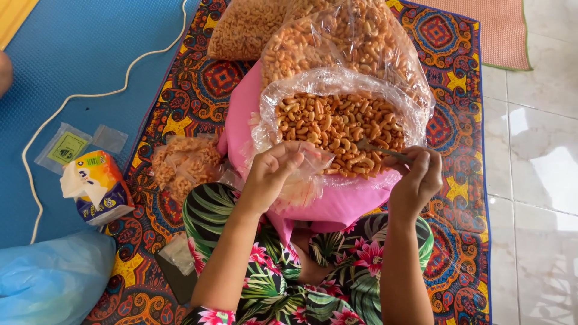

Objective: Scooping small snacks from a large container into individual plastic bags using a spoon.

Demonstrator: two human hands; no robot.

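While the left hand (272, 174) pinches a small clear bag (304, 174) open, the right hand (418, 177) pinches a metal spoon (378, 149) over the big bag of orange snacks (340, 129).

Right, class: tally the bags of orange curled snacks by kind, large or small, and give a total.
Large clear bags of snacks: 3 (open one, one behind, one at top left)
Small filled packets: 1 pile, number unclear
Small bag in left hand: 1
Total bags countable: 4

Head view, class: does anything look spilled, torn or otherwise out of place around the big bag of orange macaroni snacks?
Nothing stands out. The big open bag keeps its snacks inside; none lie loose on the patterned mat. The left hand holds a small clear bag, the right hand a metal spoon.
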